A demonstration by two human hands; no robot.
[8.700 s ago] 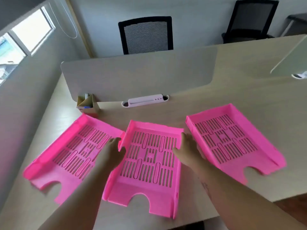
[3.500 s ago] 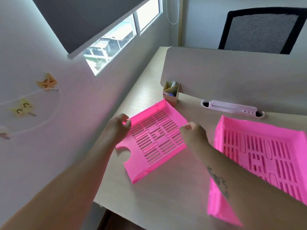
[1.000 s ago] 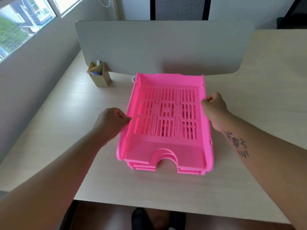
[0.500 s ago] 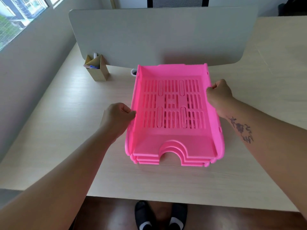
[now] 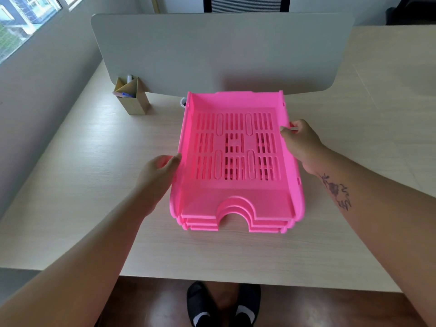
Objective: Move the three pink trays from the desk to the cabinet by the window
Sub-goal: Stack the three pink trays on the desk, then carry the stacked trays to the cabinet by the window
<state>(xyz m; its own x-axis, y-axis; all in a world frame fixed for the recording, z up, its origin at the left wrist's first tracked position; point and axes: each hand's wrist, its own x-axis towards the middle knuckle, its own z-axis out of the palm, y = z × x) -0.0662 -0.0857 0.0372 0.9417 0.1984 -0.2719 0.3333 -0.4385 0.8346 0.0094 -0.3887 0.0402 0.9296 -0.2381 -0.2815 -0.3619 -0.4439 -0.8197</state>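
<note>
Hands gripping slotted plastic trays

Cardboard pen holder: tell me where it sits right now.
In the head view the cardboard pen holder stands on the desk at the left, against the divider panel, left of the stacked pink trays.

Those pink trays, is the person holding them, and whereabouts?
Yes. The left hand and right hand each grip a long side wall of the nested stack of pink trays, about midway along.
</note>
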